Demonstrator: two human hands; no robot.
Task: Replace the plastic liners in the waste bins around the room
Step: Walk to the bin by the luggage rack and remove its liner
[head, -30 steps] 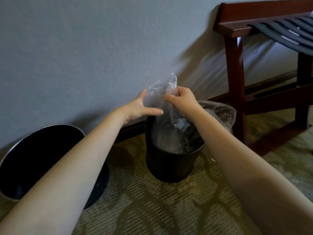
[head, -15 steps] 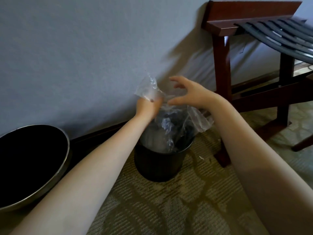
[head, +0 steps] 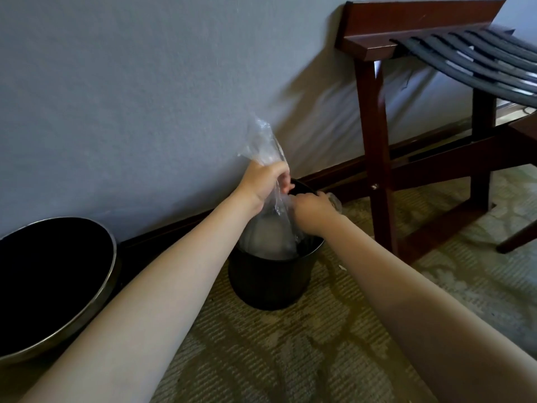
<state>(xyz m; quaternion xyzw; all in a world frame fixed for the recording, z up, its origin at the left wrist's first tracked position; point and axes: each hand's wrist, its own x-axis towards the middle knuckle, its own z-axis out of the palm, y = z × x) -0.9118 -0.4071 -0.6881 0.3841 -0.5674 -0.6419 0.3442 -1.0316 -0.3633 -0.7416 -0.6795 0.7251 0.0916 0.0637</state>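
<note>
A small black waste bin (head: 270, 282) stands on the carpet near the wall. A clear plastic liner (head: 263, 144) rises out of it, its lower part bunched inside the bin. My left hand (head: 263, 181) grips the liner's gathered top above the bin's rim. My right hand (head: 311, 207) is lower, at the bin's right rim, with its fingers curled into the liner's plastic. A bit of plastic pokes out past its knuckles.
A larger round bin with a metal rim (head: 96, 301) stands at the left against the wall. A dark wooden luggage rack (head: 374, 158) with black straps stands right of the small bin, its leg close to my right hand. Patterned carpet (head: 290, 359) covers the floor.
My left hand has closed higher on the liner's top and gathered it. My right hand has dropped from above the bin to its right rim and taken hold of the plastic.
</note>
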